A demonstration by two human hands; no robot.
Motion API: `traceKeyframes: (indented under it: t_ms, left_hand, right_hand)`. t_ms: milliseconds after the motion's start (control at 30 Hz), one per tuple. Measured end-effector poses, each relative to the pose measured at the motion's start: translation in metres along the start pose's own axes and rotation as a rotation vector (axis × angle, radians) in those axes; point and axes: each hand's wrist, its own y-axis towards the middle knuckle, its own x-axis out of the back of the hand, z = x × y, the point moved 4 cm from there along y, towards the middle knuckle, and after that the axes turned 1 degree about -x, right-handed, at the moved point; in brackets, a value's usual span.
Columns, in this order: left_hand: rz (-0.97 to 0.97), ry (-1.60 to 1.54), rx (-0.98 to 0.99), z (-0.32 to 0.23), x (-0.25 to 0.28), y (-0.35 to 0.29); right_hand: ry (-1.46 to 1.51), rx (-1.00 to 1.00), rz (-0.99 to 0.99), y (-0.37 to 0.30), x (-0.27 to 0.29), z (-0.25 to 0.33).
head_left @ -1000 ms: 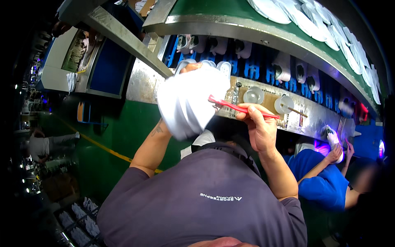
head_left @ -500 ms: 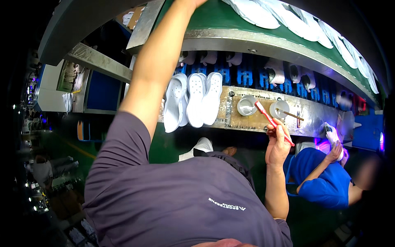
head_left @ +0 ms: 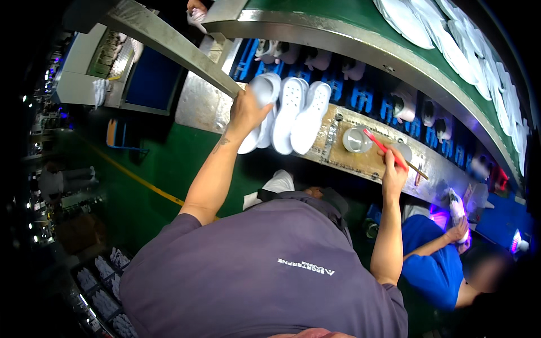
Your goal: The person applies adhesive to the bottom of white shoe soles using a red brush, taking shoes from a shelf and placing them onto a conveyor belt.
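My left hand (head_left: 248,112) is closed around the upper end of the leftmost white shoe sole (head_left: 252,142), where the picture is blurred. Two more upright stacks of white soles with small holes, a middle sole (head_left: 288,115) and a right sole (head_left: 311,118), lean against the bench edge beside it. In my right hand (head_left: 393,177) is a red toothbrush (head_left: 397,158), held pinched by its handle. Its head reaches the rim of a clear cup (head_left: 357,139). Behind the brush a second cup (head_left: 402,150) holds a wooden stick (head_left: 418,171).
A narrow bench (head_left: 327,158) covered in cardboard and tape runs across. Above it a green conveyor (head_left: 338,18) carries white shoe parts (head_left: 406,22). Shoes (head_left: 404,104) hang over blue racks underneath. At the right a co-worker in blue (head_left: 431,256) holds a white shoe (head_left: 457,205).
My left hand has come down from the conveyor and taken hold of the leftmost sole. The toothbrush has stayed in my right hand, near the clear cup. The view has shifted.
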Motion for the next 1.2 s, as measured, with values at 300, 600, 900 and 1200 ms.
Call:
traceKeyframes:
  t_ms: [300, 600, 900, 1200]
  left_hand:
    - [0.172, -0.120, 0.472, 0.070, -0.072, -0.030]
    - [0.347, -1.498, 0.537, 0.006, -0.002, -0.064]
    - [0.378, -1.681, 0.264, -0.079, 0.029, -0.118]
    - [1.114, -2.176, 0.207, -0.115, 0.058, -0.146]
  right_hand:
    - [-0.536, -0.025, 0.222, 0.060, -0.022, -0.054]
    - [-0.487, 0.037, 0.170, 0.049, -0.029, -0.060]
    - [0.058, -0.022, 0.198, 0.032, 0.009, -0.019]
    - [0.181, 0.173, 0.648, 0.014, 0.001, 0.142]
